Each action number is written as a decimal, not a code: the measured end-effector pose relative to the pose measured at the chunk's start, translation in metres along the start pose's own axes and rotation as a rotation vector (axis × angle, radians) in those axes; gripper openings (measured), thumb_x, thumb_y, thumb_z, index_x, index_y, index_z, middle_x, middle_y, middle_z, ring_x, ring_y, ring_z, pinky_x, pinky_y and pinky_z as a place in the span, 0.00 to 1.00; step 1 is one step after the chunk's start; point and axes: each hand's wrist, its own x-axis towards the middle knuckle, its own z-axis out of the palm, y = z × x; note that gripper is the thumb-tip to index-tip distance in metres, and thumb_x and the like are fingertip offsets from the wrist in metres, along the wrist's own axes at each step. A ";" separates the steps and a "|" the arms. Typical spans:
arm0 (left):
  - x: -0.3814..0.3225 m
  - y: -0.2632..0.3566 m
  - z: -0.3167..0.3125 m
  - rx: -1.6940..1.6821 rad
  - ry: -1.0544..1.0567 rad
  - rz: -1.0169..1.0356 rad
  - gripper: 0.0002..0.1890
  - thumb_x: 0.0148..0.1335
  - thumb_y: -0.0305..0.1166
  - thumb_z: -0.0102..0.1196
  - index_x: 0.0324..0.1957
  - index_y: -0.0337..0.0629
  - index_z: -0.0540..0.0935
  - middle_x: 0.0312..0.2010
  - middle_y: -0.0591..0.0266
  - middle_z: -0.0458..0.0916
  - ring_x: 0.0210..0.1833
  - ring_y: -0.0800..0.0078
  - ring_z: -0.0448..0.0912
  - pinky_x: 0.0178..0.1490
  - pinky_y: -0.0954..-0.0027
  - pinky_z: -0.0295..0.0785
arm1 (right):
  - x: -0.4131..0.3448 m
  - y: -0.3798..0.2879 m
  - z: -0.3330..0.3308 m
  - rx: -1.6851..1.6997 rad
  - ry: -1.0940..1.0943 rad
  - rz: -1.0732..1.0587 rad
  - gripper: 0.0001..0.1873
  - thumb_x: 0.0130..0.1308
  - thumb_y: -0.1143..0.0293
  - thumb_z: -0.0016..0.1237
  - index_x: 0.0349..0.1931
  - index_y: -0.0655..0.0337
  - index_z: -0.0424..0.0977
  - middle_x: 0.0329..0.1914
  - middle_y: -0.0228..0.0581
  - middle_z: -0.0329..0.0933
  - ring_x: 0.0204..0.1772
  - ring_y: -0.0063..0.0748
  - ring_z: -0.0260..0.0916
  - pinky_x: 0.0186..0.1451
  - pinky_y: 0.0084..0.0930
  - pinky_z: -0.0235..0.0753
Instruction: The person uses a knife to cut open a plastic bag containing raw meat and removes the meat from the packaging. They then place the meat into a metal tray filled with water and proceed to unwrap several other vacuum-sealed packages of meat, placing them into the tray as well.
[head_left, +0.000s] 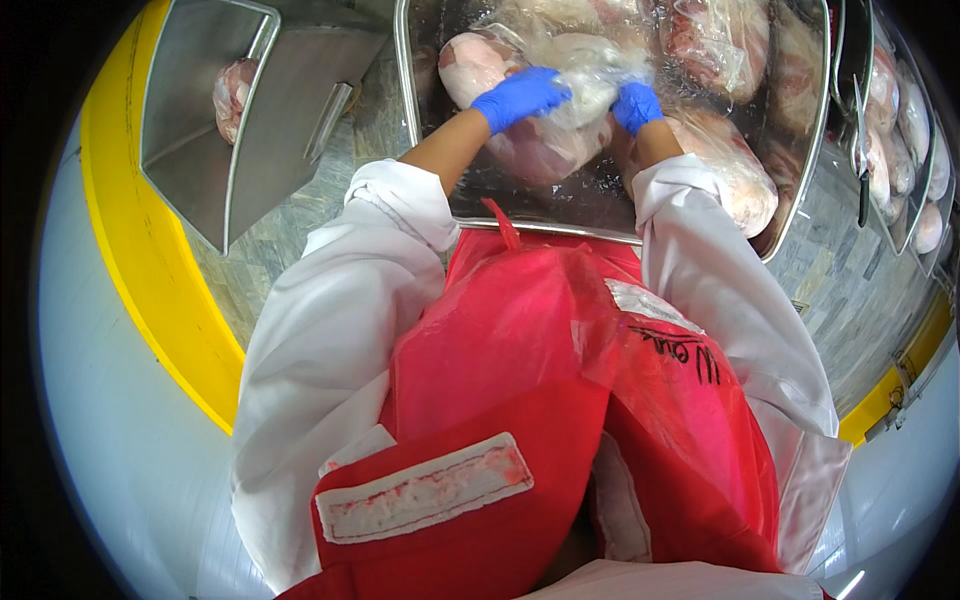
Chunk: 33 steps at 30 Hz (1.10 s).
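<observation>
My right hand (637, 105), in a blue glove, is closed on a bunched clear plastic bag (589, 101). My left hand (523, 99), gloved alike, has its fingers on the bag's left side; motion blur softens the fingertips, which appear to grip the film. Beneath the bag lies a large pale-pink cut of raw meat (551, 154). Another bare-looking cut (469, 67) rests just beyond my left hand. Both hands are over a metal tub (544, 226) with a rounded rim. Beside my right forearm is a plastic-wrapped cut (720, 176).
More wrapped meat (720, 49) fills the tub's far right. At left stands a metal bin (184, 142) with one piece of meat (231, 101). A black-handled knife (864, 196) hangs at the right, near another container of meat (892, 142). A yellow kerb (142, 247) borders the tiled floor.
</observation>
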 end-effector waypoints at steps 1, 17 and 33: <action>0.002 -0.005 0.000 -0.141 0.002 -0.045 0.11 0.50 0.35 0.49 0.31 0.38 0.76 0.21 0.64 0.73 0.23 0.80 0.69 0.27 0.77 0.66 | 0.002 0.004 -0.002 0.048 -0.005 0.012 0.16 0.52 0.73 0.45 0.43 0.63 0.67 0.39 0.39 0.71 0.39 0.30 0.68 0.45 0.24 0.67; 0.041 -0.005 -0.026 0.512 0.137 0.168 0.12 0.42 0.31 0.51 0.31 0.34 0.74 0.26 0.49 0.75 0.30 0.62 0.74 0.34 0.68 0.67 | 0.043 -0.041 0.023 0.494 -0.120 0.434 0.34 0.38 0.55 0.54 0.47 0.61 0.61 0.49 0.50 0.62 0.52 0.52 0.58 0.51 0.38 0.64; 0.015 -0.092 0.016 0.624 0.479 0.258 0.17 0.48 0.27 0.42 0.42 0.41 0.74 0.38 0.49 0.75 0.41 0.56 0.71 0.45 0.61 0.66 | 0.018 -0.033 0.043 0.660 0.269 0.296 0.08 0.43 0.69 0.44 0.25 0.60 0.71 0.29 0.48 0.71 0.36 0.51 0.66 0.40 0.38 0.66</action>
